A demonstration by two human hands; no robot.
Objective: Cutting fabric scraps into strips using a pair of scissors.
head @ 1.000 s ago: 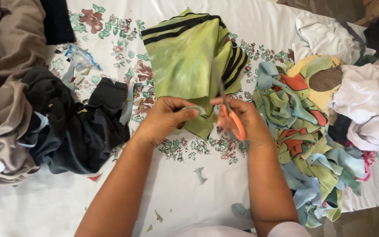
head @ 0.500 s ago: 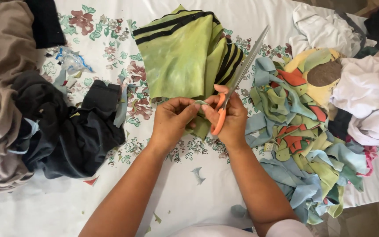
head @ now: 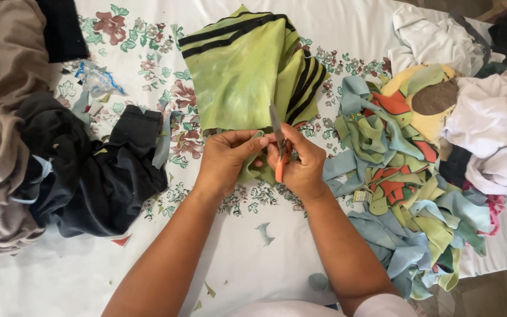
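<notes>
Head view looks down on a counter point(head: 335, 29) under a white cloth printed with flowers. At its middle lies a folded green cloth point(head: 247, 70) with black stripes, the landmark here. At the near edge of that green cloth, the left hand point(head: 227, 158) pinches the fabric's lower hem between thumb and fingers, closed on it. Just right of it, touching, the right hand point(head: 300, 164) is wrapped around orange-handled scissors point(head: 279, 144), whose blades point up onto the green cloth; how far apart the blades stand cannot be told. Right of the green cloth sits a heap of cut strips point(head: 400, 176) in pale blue, green, yellow and red-orange, and beyond it white clothes point(head: 494, 129). Left of the green cloth lies a black garment point(head: 89, 170), with brown fabric point(head: 1, 105) farther left. A small crumpled clear wrapper with blue marks point(head: 98, 79) rests up and to the left of the green cloth.
</notes>
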